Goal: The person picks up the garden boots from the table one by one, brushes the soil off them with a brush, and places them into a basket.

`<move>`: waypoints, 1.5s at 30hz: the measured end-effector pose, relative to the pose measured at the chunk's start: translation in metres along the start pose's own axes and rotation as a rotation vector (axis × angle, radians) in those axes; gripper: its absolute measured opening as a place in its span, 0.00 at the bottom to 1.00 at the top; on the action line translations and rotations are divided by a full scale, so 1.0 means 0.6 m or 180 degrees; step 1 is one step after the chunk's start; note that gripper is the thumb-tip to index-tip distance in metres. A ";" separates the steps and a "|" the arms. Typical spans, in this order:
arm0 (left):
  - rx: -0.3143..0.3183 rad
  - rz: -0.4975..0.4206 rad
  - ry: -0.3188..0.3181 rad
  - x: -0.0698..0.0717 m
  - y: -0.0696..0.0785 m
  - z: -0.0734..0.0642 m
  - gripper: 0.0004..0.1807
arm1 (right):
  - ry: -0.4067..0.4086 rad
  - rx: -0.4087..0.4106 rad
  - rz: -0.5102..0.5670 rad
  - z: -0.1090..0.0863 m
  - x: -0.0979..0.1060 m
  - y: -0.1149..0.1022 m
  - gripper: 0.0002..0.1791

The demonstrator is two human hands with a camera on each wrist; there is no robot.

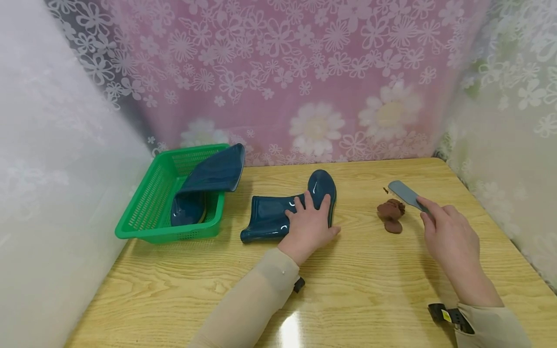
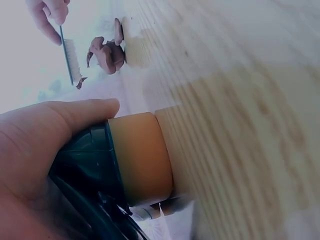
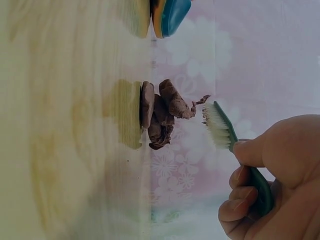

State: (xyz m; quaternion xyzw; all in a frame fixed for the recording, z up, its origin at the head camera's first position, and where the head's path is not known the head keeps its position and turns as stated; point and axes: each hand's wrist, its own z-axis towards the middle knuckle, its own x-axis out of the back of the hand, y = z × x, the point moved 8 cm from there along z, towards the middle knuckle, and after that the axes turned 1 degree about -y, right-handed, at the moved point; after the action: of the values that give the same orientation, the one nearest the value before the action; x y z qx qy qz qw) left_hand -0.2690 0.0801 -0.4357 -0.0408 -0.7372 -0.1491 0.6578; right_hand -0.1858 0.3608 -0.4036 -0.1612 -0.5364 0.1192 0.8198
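A dark blue rubber boot (image 1: 271,212) lies on its side on the table, its toe pointing to the back and its shaft to the left. My left hand (image 1: 309,224) rests on it with the fingers spread over the ankle and foot. In the left wrist view, the thumb lies beside the tan heel (image 2: 142,157). My right hand (image 1: 452,237) grips a brush (image 1: 405,194) by its handle, bristles downward. Pale bristles (image 3: 219,131) with brown bits at their tips show in the right wrist view. Brown clay-like lumps (image 1: 390,211) sit in a pile just left of the brush.
A green plastic basket (image 1: 167,234) stands at the left with another blue boot (image 1: 213,174) in it, the shaft leaning over the right rim. Small brown crumbs (image 1: 385,190) lie behind the pile. Flowered curtains (image 1: 304,82) hang behind the wooden table (image 1: 357,290) and along both sides.
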 end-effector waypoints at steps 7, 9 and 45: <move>0.0024 -0.0058 -0.0106 -0.007 -0.004 0.004 0.54 | 0.0013 0.0015 0.0019 0.000 0.002 -0.001 0.24; 0.0015 -0.0052 -0.0126 -0.007 -0.004 0.004 0.52 | 0.0017 0.0014 0.0013 0.000 0.002 0.000 0.24; -0.0410 0.0451 0.0223 0.004 0.011 -0.018 0.30 | 0.0063 0.0080 0.0001 0.000 0.002 -0.001 0.23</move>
State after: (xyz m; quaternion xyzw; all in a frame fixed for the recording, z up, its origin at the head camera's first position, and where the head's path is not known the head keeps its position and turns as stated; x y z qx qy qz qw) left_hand -0.2573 0.0833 -0.4311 -0.1299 -0.6979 -0.1506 0.6881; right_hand -0.1851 0.3606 -0.4024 -0.1522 -0.5266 0.1245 0.8271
